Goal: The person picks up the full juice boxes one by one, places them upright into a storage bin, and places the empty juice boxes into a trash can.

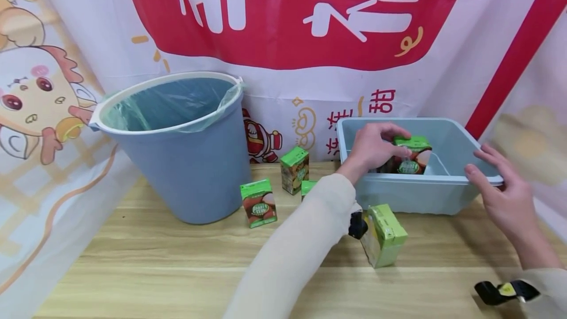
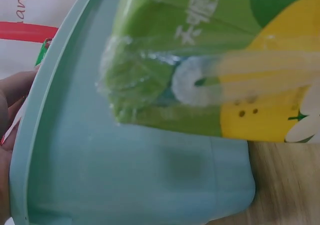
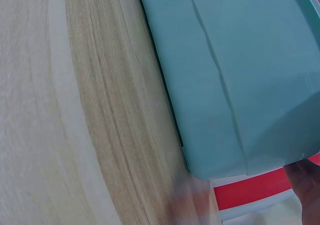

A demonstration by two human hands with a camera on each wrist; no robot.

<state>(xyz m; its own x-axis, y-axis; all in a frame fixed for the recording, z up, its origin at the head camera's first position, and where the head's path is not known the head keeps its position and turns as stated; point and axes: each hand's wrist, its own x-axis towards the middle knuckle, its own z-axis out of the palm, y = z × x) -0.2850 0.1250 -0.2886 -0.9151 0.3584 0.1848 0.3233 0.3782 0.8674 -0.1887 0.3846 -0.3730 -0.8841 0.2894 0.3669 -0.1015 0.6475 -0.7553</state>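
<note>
A blue-grey basin stands at the right of the table. Over its left part, the left hand grips a red juice box with a green top, held inside the rim. The right hand holds the basin's right rim, thumb toward the near edge. Just in front of the basin a yellow-green carton stands beneath the left wrist; the left wrist view shows this carton close up before the basin. In the right wrist view, part of the right hand touches the basin's end.
At the left stands a tall blue bin with a clear liner. Right of it are a red box with a green top, a brown-green box and another green-topped box, partly behind the left sleeve. A printed cloth hangs behind.
</note>
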